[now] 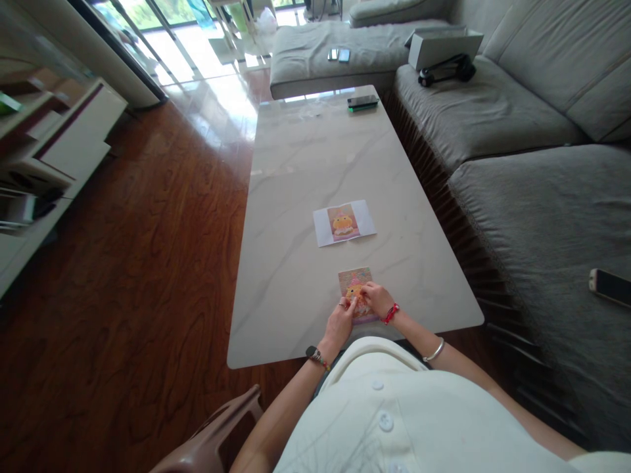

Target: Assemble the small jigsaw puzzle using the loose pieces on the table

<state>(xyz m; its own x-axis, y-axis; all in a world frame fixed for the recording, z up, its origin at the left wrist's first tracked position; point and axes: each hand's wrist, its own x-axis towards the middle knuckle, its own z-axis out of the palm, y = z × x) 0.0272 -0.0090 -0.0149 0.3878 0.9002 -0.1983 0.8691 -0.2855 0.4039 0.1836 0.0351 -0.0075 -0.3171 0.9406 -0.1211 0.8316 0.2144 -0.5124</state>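
Note:
A small square picture board [353, 281] with a yellow cartoon figure lies near the front edge of the marble table [296, 197]. My left hand [339, 323] rests at its lower left, fingers curled onto the board. My right hand [377, 299] lies over its right side, fingertips pinched on the surface. What the fingers pinch is too small to make out. Further up the table lies a white sheet [344, 223] printed with the same yellow figure.
A dark phone [363, 102] lies at the table's far end. A grey sofa [517, 131] runs along the right, with a grey box [444, 47], a phone [610, 287] and two more phones [338, 55] on it. Shelving [44, 151] stands left, over wooden floor.

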